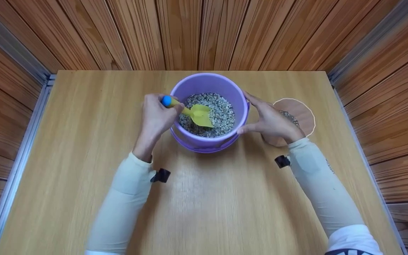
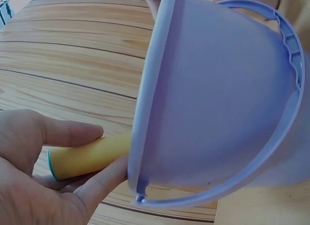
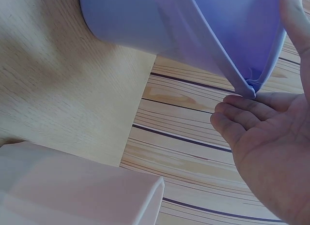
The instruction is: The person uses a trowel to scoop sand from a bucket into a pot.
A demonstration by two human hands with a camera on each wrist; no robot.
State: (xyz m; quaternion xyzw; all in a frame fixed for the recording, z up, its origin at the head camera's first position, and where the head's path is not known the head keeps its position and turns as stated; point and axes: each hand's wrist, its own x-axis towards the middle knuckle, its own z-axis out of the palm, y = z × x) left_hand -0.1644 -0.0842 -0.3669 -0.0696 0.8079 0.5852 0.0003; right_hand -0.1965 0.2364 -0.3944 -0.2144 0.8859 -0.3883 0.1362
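A purple bucket (image 1: 201, 142) stands on the table, partly filled with small grey gravel (image 1: 222, 112). My left hand (image 1: 157, 115) grips the handle of a toy shovel (image 1: 200, 114) at the bucket's left rim. Its yellow blade lies over the gravel, and a blue cap ends the handle. In the left wrist view, thumb and fingers close round the yellow handle (image 2: 97, 155). On the opposite side, my right hand (image 1: 274, 120) rests against the bucket's rim, thumb at the front and fingers behind. The right wrist view has those fingers (image 3: 242, 113) nearly straight beside the handle's hinge.
Right of the bucket, partly behind my right hand, stands a pinkish-tan container (image 1: 299, 106) with some gravel inside. The bucket's handle (image 2: 286, 123) hangs down at the front. Wood-patterned walls (image 1: 182, 35) border the wooden table (image 1: 204, 205) at the back and sides.
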